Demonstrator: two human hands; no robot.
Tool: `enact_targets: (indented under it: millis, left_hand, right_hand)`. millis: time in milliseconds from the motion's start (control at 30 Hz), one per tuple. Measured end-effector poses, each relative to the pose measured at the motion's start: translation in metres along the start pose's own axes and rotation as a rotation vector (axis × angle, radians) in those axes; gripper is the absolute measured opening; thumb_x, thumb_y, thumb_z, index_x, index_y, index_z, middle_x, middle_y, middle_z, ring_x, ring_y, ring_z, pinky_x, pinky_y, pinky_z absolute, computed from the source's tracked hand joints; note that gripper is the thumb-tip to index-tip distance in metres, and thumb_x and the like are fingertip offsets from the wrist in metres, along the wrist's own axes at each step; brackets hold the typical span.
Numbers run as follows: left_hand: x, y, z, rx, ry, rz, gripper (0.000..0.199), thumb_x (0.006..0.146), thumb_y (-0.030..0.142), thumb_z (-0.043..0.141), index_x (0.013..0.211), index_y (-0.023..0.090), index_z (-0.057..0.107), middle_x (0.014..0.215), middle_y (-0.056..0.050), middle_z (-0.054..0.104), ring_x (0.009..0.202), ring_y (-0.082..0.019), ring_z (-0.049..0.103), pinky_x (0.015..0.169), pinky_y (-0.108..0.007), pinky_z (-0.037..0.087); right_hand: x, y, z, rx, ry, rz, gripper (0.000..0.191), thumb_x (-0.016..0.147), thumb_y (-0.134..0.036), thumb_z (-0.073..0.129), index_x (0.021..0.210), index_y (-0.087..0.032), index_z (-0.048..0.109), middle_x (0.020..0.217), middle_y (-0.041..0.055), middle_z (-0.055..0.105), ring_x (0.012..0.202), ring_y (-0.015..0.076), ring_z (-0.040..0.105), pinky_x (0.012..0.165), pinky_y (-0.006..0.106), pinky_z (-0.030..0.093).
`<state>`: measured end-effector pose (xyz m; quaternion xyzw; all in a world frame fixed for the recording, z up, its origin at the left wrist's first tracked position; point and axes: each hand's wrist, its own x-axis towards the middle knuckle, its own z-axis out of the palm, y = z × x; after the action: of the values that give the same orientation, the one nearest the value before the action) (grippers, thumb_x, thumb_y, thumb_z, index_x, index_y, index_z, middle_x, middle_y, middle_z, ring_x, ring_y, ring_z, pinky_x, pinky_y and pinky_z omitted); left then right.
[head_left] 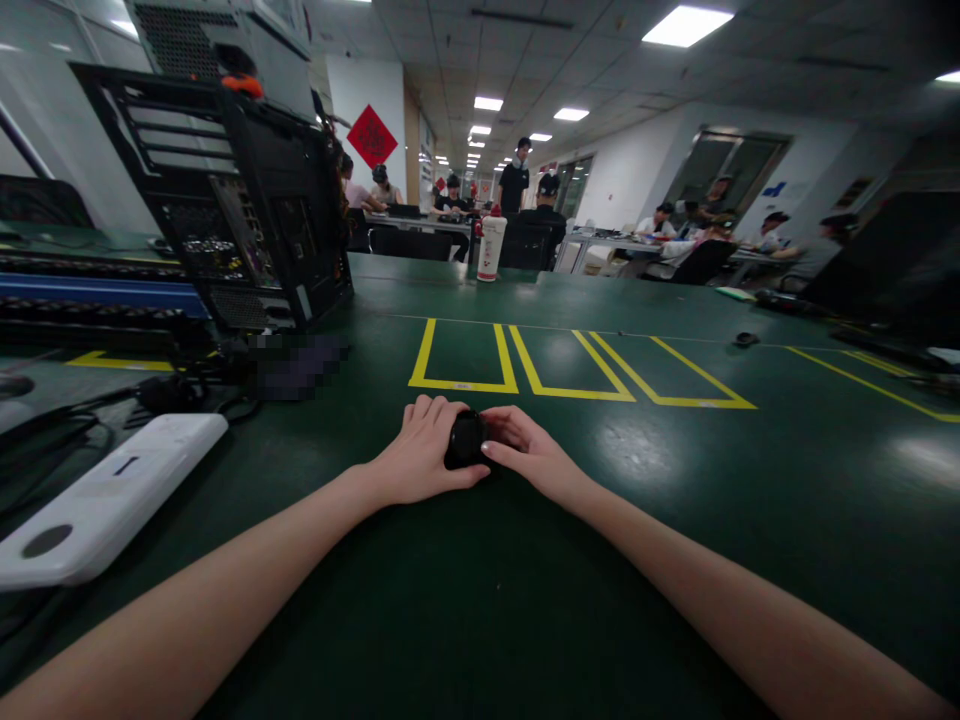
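A small, rounded, glossy black object (466, 440) is between my two hands, low over the green table; its exact kind does not show. My left hand (424, 450) is closed around its left side, thumb along the near edge and fingers over the far side. From the right, my right hand (529, 450) has curled fingers and its thumb against the object's right side. The fingers partly cover the object, and I cannot tell whether it rests on the table.
Yellow tape outlines (577, 395) mark the green table (480, 600) beyond my hands. To the left are a black computer case (277, 220), cables and a white elongated device (112, 500). A paper cup (490, 250) stands at the far edge; several people sit beyond.
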<state>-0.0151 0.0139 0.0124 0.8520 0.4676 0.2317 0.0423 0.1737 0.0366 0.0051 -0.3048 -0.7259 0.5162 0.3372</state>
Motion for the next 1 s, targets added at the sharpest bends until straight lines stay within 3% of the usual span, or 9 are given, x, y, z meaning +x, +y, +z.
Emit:
enact_targets:
  millis: [200,367,500,733,900,1000]
  left_hand:
    - [-0.0018,0.0023,-0.0011,-0.007,-0.004,-0.010,0.061,0.070,0.055,0.051,0.117,0.019,0.036,0.100,-0.008,0.043,0.088,-0.024,0.038,0.076,-0.038,0.036]
    - [-0.0034,0.0045,-0.0050,-0.015,-0.030,-0.016,0.062,0.069,0.056,0.053,0.116,0.018,0.036,0.103,-0.008,0.042,0.090,-0.025,0.038,0.077,-0.039,0.036]
    - [-0.0032,0.0062,-0.0056,-0.012,-0.026,-0.021,0.059,0.070,0.054,0.052,0.113,0.018,0.038,0.101,-0.008,0.042,0.090,-0.025,0.039,0.077,-0.039,0.036]
    - [-0.0037,0.0061,-0.0034,0.037,0.004,-0.016,0.059,0.071,0.056,0.050,0.112,0.016,0.038,0.098,-0.009,0.044,0.088,-0.025,0.039,0.076,-0.039,0.035]
    - [-0.0037,0.0058,-0.0043,0.066,0.010,0.010,0.060,0.069,0.054,0.053,0.113,0.016,0.037,0.101,-0.008,0.044,0.089,-0.024,0.040,0.079,-0.039,0.033]
    - [-0.0029,0.0050,-0.0042,0.070,0.013,0.017,0.059,0.069,0.053,0.054,0.112,0.017,0.037,0.102,-0.008,0.044,0.091,-0.024,0.040,0.080,-0.039,0.032]
  right_hand:
    - [-0.0027,-0.0061,-0.0033,0.005,-0.094,-0.035,0.036,0.073,-0.019,0.060,0.105,-0.021,0.045,0.109,0.0033,0.051,0.104,0.0175,0.051,0.093,0.040,0.038]
    - [-0.0016,-0.0070,-0.0016,0.003,-0.034,0.020,0.024,0.077,-0.028,0.056,0.099,-0.021,0.049,0.103,0.0031,0.054,0.099,0.0176,0.053,0.090,0.040,0.041]
    - [-0.0021,-0.0062,0.0005,-0.038,0.000,0.039,0.032,0.075,-0.027,0.058,0.105,-0.022,0.046,0.107,0.0041,0.053,0.103,0.0182,0.051,0.093,0.041,0.038]
    - [-0.0038,-0.0076,-0.0022,-0.015,-0.093,-0.049,0.040,0.071,-0.019,0.063,0.106,-0.022,0.044,0.107,0.0036,0.051,0.104,0.0172,0.051,0.094,0.038,0.037]
    - [-0.0025,-0.0053,-0.0009,0.029,-0.025,-0.014,0.025,0.074,-0.025,0.060,0.096,-0.020,0.048,0.098,0.0029,0.054,0.095,0.0166,0.054,0.087,0.038,0.042]
    - [-0.0021,-0.0050,0.0009,-0.001,0.002,-0.004,0.027,0.073,-0.024,0.061,0.097,-0.020,0.048,0.098,0.0032,0.054,0.095,0.0166,0.054,0.088,0.038,0.042]
